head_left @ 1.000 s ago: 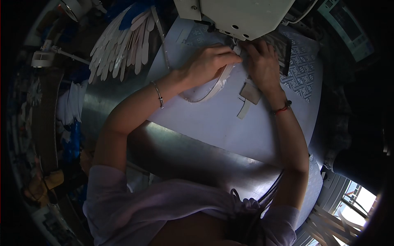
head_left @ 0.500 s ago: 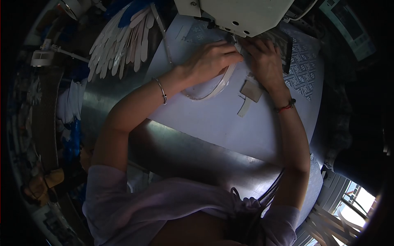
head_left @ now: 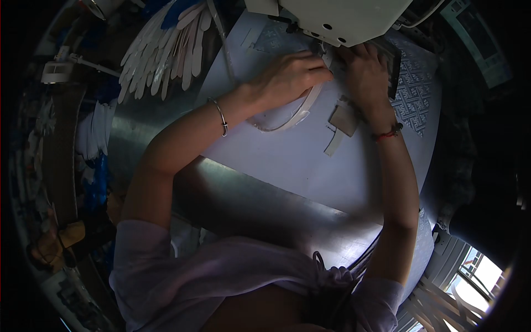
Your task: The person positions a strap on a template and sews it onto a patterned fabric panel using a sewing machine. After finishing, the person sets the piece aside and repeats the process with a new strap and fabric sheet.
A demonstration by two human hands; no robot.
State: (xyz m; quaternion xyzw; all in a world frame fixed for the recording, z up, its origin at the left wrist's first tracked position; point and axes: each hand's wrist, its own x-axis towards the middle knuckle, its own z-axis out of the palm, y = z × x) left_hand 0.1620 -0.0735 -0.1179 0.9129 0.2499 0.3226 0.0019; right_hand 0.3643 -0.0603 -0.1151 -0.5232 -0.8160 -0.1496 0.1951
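My left hand point(head_left: 296, 77) is closed on a pale strip point(head_left: 303, 110), just below the head of a sewing machine point(head_left: 348, 19). The strip curves down and left from my fingers over the white work surface point(head_left: 287, 155). Close to the machine's needle area, my right hand point(head_left: 366, 72) lies with its fingers forward; their tips are in shadow under the machine head, so what they touch is hidden. A small square beige piece point(head_left: 344, 118) and a short pale tab point(head_left: 333, 142) lie below my right hand.
A bundle of long pale strips point(head_left: 166, 52) hangs at the upper left. Patterned sheet point(head_left: 412, 88) shows at the right, beside a dark-edged plate point(head_left: 394, 69). Bare metal table point(head_left: 254, 193) runs along the near side. A control panel point(head_left: 478, 41) is at the upper right.
The view has shifted slightly. My right hand has moved a little up and right, and its fingers reach further under the machine head. My left hand still holds the strip.
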